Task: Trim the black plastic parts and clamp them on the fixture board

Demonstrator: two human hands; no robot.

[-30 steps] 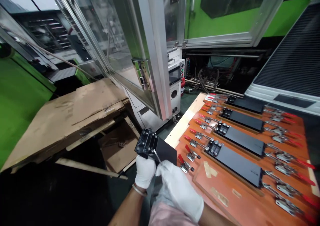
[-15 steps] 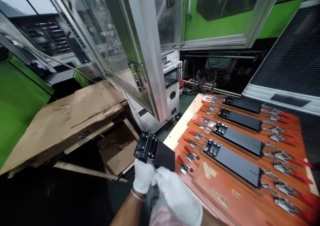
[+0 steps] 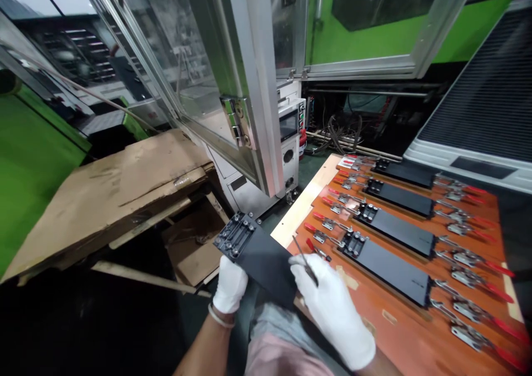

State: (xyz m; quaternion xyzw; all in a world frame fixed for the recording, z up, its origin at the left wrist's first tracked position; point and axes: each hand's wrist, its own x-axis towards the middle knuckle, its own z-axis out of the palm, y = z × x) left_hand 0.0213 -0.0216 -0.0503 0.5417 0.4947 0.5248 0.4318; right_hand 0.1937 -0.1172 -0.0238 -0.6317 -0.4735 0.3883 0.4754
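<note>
My left hand [image 3: 230, 284], in a white glove, is closed round the near edge of a black plastic panel [image 3: 266, 259] by its ribbed, bolted end. The panel is tilted, its smooth flat face showing. Also gloved, my right hand [image 3: 330, 306] is curled round a slim dark tool [image 3: 301, 254] with a thin shaft; its exact kind I cannot make out. That hand is over the panel's right end, and whether they touch is unclear.
On the orange board [image 3: 409, 343] at right, several similar black panels [image 3: 390, 265] lie between red-handled toggle clamps [image 3: 465, 306]. A cardboard-topped table [image 3: 137, 171] stands at left. An aluminium-framed machine door [image 3: 253, 87] juts in ahead, beside a white control cabinet [image 3: 291, 159].
My right hand has moved right, away from my left hand, and the slim tool now shows in it. The panel has turned so that more of its flat face is visible.
</note>
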